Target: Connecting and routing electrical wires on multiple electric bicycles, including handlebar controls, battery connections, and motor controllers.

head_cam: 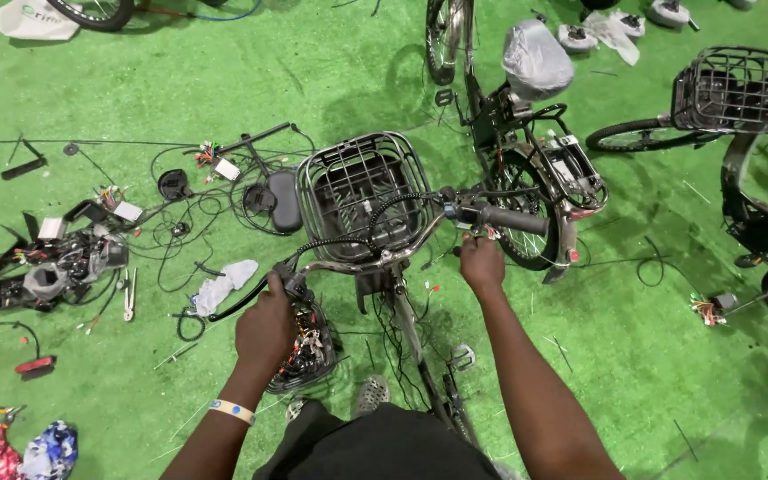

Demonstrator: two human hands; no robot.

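Two wire baskets show: one (364,196) on the near bicycle's handlebar (384,253), another (727,87) far right. Green turf (633,356) covers the floor, strewn with cables. The left hand (264,329) wraps its fingers around the left grip; the right hand (482,264) touches the bar below the right grip, fingers curled.

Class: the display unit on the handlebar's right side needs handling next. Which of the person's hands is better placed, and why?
Probably the right hand: it sits just below the display unit. The left hand grips the opposite handlebar end.
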